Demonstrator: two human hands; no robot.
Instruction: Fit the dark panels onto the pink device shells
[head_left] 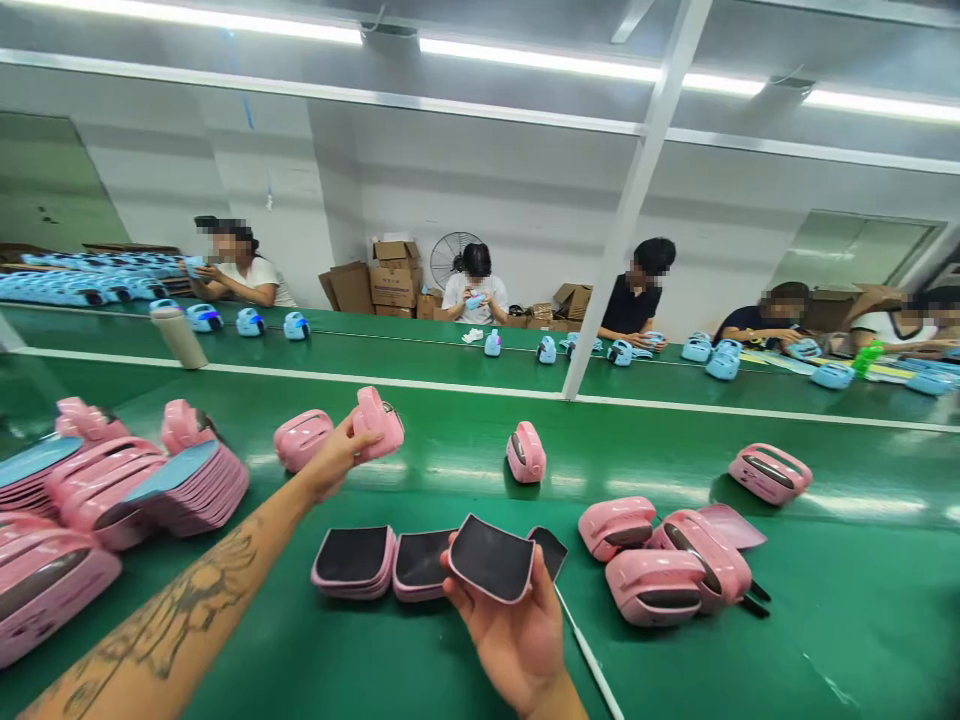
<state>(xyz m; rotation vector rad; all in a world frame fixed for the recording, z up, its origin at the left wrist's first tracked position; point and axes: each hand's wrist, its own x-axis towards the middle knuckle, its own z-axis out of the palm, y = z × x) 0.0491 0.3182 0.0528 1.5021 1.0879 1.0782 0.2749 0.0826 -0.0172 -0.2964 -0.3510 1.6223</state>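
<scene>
Stretched out over the green bench, my left hand (341, 455) grips a pink plastic housing (381, 432) with a raised handle. Beside it on the bench is another pink housing (304, 440). Closer to me, my right hand (517, 625) holds up a pink-edged panel (491, 560) with a black face, its fingers and thumb on the edges. Behind and left of that panel lie two short stacks of similar panels (352, 560). Just right of the hand lies a thin white rod (589, 655) with a dark flat piece (550, 550) at its far end.
Pink housings (71, 590) and stacked panels (199, 490) crowd the left; more housings (652, 585) cluster at right. A single housing (526, 452) stands mid-bench. Beyond a white rail and slanted post (637, 190), several people handle blue housings (251, 322). A beige bottle (178, 337) stands far left.
</scene>
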